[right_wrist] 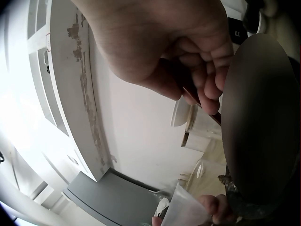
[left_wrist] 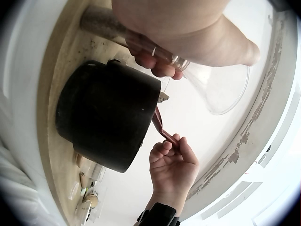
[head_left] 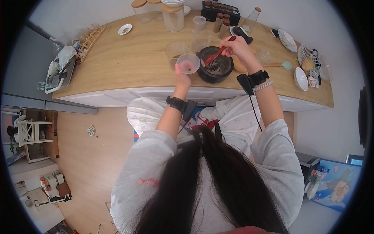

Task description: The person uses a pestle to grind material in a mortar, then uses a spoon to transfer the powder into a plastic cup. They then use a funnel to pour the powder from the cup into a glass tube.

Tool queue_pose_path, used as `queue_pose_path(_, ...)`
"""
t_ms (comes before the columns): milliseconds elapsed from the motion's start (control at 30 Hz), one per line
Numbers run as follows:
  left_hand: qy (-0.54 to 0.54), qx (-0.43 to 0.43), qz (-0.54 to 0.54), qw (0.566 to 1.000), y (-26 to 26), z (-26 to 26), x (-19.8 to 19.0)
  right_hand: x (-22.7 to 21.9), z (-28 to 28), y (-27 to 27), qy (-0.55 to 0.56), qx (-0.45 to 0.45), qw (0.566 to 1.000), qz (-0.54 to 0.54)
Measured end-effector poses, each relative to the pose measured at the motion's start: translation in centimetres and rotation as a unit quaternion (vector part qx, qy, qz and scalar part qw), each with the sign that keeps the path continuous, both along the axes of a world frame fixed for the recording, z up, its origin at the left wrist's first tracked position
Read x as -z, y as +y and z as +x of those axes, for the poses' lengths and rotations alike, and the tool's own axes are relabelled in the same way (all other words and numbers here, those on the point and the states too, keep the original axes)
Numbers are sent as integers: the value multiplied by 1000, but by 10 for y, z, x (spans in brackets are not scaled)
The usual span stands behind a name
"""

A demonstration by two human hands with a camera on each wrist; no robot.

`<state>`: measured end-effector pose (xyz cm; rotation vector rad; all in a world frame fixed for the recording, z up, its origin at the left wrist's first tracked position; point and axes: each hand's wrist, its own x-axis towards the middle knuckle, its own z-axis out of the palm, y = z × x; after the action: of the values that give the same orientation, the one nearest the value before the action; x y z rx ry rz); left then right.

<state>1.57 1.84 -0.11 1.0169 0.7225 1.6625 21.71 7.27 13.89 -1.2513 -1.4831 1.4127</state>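
Note:
A clear funnel (head_left: 188, 63) sits in the mouth of a slim glass bottle (left_wrist: 99, 26) with brownish contents. My left hand (head_left: 183, 79) grips the bottle around its neck, fingers curled just below the funnel, beside a black mortar (head_left: 215, 77). Brown ground bits cling to the mortar's inside. My right hand (head_left: 238, 48) pinches the handle of a dark red spoon (head_left: 212, 57) slanting over the mortar. A small heap of ground material (left_wrist: 163, 97) lies on the spoon's tip, at the mortar's rim on the funnel side.
Behind the hands stand a clear glass (head_left: 176, 48) and brown-lidded spice tubes (head_left: 219, 22). A black pestle (head_left: 242, 35) lies on a white dish. Right are a spatula (head_left: 286, 65) and white bowl (head_left: 300, 78); far left, a wooden rack (head_left: 89, 43). The counter's front edge (head_left: 128, 89) is close.

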Motion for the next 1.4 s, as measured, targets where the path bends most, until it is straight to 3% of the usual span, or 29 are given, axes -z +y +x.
queue_pose_path(667, -21, 14, 5, 1000, 3, 0, 6, 1, 5, 0, 1, -2, 1000, -13)
queue_pose_path(1400, -21, 10, -7, 1000, 3, -1, 8, 37, 36, 5, 132, 3, 986, -103)
